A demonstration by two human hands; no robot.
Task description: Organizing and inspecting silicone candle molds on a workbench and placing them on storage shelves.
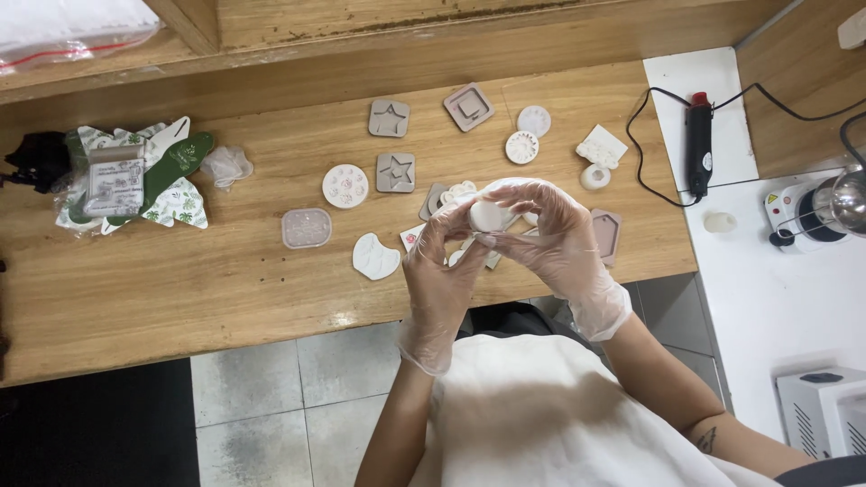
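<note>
My gloved left hand (442,275) and right hand (555,236) close fingers on a small white round piece (488,216) above the wooden tabletop's (180,280) near edge, grey moulds (395,171) scattered behind, tiled floor (289,397) below.

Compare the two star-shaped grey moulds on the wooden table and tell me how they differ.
The upper star mould lies farther from the person, with bare wood around it; the lower star mould sits nearer the gloved hands, close beside the round white mould. The upper star mould's star fills most of its square and looks shallow; the lower star mould's star has a raised, faceted middle. Both are grey, roughly square, and lie flat on the table.
</note>
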